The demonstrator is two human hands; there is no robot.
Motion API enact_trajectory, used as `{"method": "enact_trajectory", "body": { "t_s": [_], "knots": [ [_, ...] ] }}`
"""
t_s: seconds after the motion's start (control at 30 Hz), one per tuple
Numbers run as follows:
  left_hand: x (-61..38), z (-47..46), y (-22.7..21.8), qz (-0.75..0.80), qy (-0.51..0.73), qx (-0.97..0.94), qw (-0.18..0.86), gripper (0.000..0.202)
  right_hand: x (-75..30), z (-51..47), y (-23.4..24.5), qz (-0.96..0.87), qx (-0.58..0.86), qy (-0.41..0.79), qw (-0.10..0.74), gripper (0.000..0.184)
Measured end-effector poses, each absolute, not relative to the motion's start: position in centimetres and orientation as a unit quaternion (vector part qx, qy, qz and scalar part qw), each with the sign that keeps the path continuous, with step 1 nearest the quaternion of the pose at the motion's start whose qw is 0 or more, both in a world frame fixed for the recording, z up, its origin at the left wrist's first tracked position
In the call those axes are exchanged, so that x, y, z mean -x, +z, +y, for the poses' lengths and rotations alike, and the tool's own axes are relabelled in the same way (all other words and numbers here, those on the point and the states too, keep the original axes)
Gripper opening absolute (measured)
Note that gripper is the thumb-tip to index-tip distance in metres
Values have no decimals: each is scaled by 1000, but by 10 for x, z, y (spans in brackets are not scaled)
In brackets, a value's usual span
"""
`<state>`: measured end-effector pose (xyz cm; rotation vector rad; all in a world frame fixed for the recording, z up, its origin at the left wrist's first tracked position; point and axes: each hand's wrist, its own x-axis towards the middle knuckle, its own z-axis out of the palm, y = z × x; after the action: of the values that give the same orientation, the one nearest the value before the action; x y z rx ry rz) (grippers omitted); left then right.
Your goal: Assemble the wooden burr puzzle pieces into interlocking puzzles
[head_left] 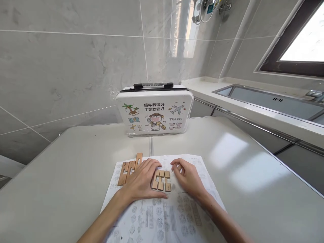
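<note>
Three small light-wood puzzle pieces (161,181) with notched edges lie side by side on a printed sheet (162,206). My left hand (143,180) lies around their left side, fingers beyond them and thumb on the near side, spread apart. Whether it touches the leftmost piece I cannot tell. To the right, my right hand (189,176) hovers by the pieces with its fingers curled in; no object shows in it. Three longer, browner notched wooden pieces (123,173) lie left of my left hand, partly covered by it.
A white cartoon-printed suitcase (155,113) in clear plastic stands at the back of the pale table (63,168). A grey tiled wall (76,67) rises behind. At right runs a counter (253,108) with a metal sink (268,98).
</note>
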<state>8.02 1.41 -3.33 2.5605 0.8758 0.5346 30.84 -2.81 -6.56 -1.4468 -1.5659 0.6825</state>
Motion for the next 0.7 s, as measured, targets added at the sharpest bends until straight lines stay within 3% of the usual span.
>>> {"method": "enact_trajectory", "body": {
  "t_s": [0.17,0.3,0.37,0.47,0.57,0.7],
  "knots": [
    [-60,18,-31,334,173,-909,181,69,-313,-36,-61,-744,521,285,306,20],
    [-58,14,-34,376,219,-859,270,71,-314,-40,-61,-798,484,264,242,40],
    [-61,10,-35,388,250,-813,355,72,-313,-40,-63,-807,484,244,233,39],
    [-65,3,-36,383,279,-759,447,72,-311,-39,-65,-810,493,213,235,21],
    [-68,-3,-36,377,278,-733,493,70,-311,-38,-65,-803,503,198,251,12],
    [-71,-7,-42,386,279,-706,524,71,-310,-37,-62,-758,519,237,316,13]
  ]
}}
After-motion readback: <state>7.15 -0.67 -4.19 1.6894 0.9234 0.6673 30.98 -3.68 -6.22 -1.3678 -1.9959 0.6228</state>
